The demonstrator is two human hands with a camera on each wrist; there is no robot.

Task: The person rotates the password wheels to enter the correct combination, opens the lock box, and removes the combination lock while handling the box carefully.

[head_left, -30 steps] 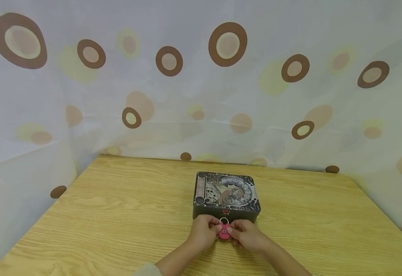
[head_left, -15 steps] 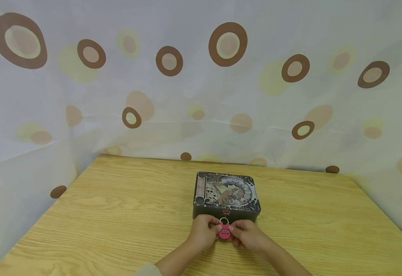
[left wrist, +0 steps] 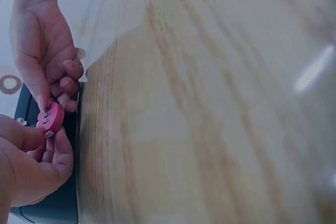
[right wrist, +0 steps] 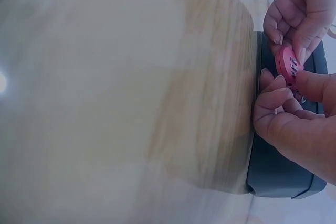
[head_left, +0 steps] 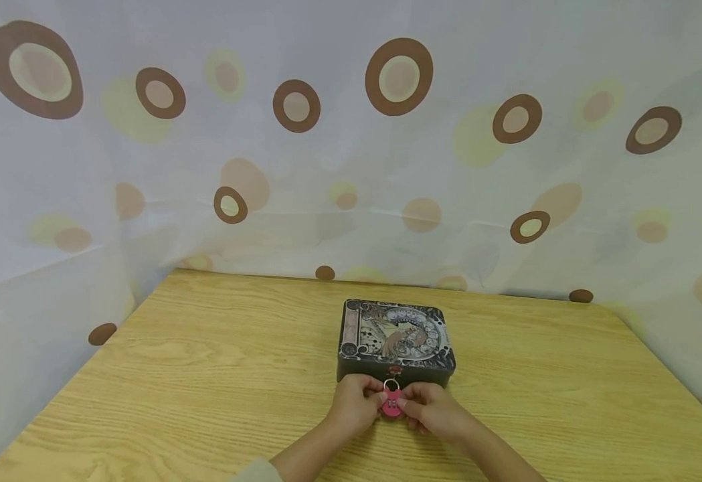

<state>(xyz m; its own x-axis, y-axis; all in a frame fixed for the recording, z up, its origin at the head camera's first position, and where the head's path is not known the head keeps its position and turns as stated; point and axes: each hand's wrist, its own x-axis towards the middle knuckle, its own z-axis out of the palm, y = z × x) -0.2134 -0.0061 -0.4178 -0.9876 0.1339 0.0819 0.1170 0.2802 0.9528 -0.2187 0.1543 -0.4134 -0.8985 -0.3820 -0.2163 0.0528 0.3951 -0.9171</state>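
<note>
A pink combination padlock with number dials hangs by its metal shackle at the front of a dark box with a patterned lid. From the left, my left hand pinches the padlock's edge between thumb and fingers. My right hand holds the other side, its thumb lying over the right end of the dials and its fingers curled behind. In the left wrist view the padlock sits between both hands. The right wrist view shows the right thumb against the padlock's face; the fingers partly hide the shackle.
The box rests on a wood-grain table, its red latch just above the shackle. A pale curtain with brown and yellow circles hangs behind the table and along its sides.
Half a second ago my right thumb was drawn back to the right, baring the dials. Now it lies over the right end of the dials again. The left hand and box have stayed in place.
</note>
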